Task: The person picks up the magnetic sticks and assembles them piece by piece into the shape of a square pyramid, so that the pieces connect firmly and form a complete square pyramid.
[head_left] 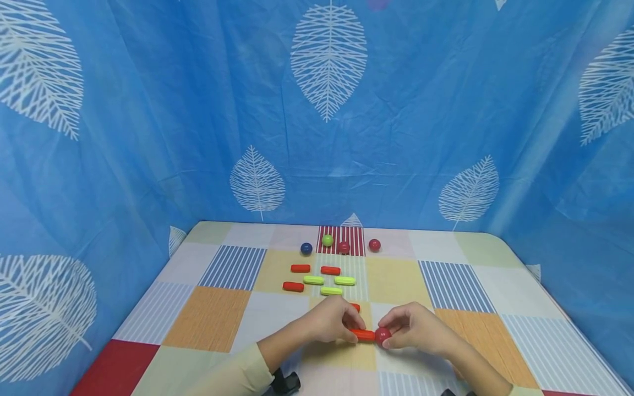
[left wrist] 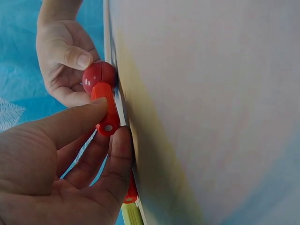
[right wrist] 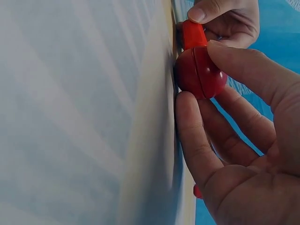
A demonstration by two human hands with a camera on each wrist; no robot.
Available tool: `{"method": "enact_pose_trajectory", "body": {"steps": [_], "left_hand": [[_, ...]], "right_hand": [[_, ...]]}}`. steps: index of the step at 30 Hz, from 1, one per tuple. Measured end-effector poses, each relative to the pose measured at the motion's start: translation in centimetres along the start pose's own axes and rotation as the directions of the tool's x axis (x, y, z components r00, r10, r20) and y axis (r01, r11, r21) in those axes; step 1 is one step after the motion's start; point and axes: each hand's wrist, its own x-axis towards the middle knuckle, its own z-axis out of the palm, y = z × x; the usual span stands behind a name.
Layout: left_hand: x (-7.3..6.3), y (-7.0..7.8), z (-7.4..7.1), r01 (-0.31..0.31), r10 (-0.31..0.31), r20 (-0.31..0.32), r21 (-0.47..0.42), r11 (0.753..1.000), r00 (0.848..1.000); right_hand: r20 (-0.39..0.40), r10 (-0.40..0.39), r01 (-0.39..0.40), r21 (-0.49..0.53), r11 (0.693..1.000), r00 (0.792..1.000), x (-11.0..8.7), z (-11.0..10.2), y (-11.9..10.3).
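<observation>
Near the front of the table, my left hand (head_left: pixel 331 320) pinches an orange-red ribbed rod (head_left: pixel 365 335) between thumb and fingers. At the rod's right end sits a dark red ball (head_left: pixel 382 335), touching it end-on. My right hand (head_left: pixel 417 331) holds that ball between thumb and fingers. In the left wrist view the rod (left wrist: pixel 108 117) shows a small silvery disc in its free end. A thin seam runs round the ball (right wrist: pixel 200 72) in the right wrist view. Just behind my left fingers another red rod (head_left: pixel 355 307) is partly hidden.
Beyond the hands lie several loose rods, among them a red rod (head_left: pixel 293 286) and a yellow-green rod (head_left: pixel 331 291). Farther back are a blue ball (head_left: pixel 306 248), a green ball (head_left: pixel 327 240) and two red balls (head_left: pixel 374 245). A blue curtain (head_left: pixel 396 137) surrounds the patchwork-covered table (head_left: pixel 208 319).
</observation>
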Motion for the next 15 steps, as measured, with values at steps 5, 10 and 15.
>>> {"method": "enact_pose_trajectory", "body": {"steps": [5,10,15], "left_hand": [[0.1,0.1,-0.1,0.021,-0.021,0.001,-0.009,1.0,1.0],[0.5,0.1,-1.3,-0.013,0.013,-0.027,-0.005,1.0,1.0],[2.0,-0.1,-3.4,-0.029,0.034,-0.122,0.044,0.999,0.992]], "right_hand": [[-0.007,0.003,-0.003,-0.004,1.0,1.0,-0.1,0.1,-0.2],[-0.007,-0.006,0.006,0.007,1.0,1.0,-0.2,0.1,-0.3],[-0.002,-0.015,0.015,-0.001,1.0,1.0,-0.3,-0.1,-0.2]]}}
